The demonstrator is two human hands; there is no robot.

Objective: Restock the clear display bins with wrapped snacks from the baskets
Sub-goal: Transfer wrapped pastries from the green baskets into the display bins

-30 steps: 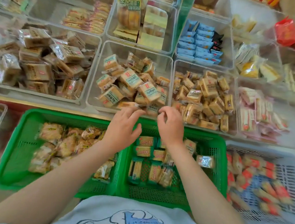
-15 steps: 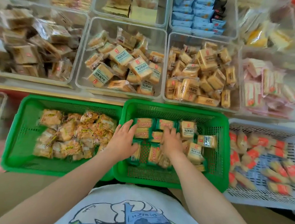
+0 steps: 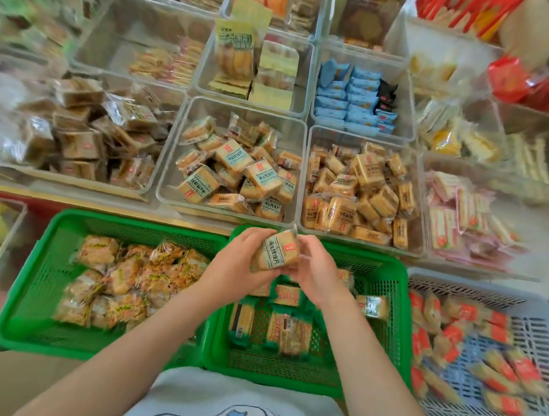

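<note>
Both hands meet above the far rim of the middle green basket (image 3: 385, 331), and between them they hold a small stack of wrapped snacks (image 3: 274, 252), tan cakes in clear film with a pale label and a red mark at the top corner. The left hand (image 3: 239, 261) cups the stack from its side with fingers curled round the near edge; the right hand (image 3: 315, 273) closes on it from the other side, thumb and fingers pinching the wrapper. Directly under the hands the basket holds a thin scatter of the same kind of packets (image 3: 284, 331), some lying flat, some on edge, with much of the mesh floor showing. Just beyond the fingertips sits the clear display bin (image 3: 170, 180) stocked with matching blue-labelled packets, piled loosely. Beside it, off the right hand, a second clear bin (image 3: 311, 138) holds orange-labelled packets heaped more thickly. Off the left hand another green basket (image 3: 27, 287) carries a heap of crinkly golden snack bags (image 3: 123, 281). Off the right forearm a grey slotted basket (image 3: 539, 327) holds packets with orange-red ends (image 3: 463, 341), blurred by motion. Near the wrists, at the bottom, a pale printed shirt (image 3: 234, 405) shows.
</note>
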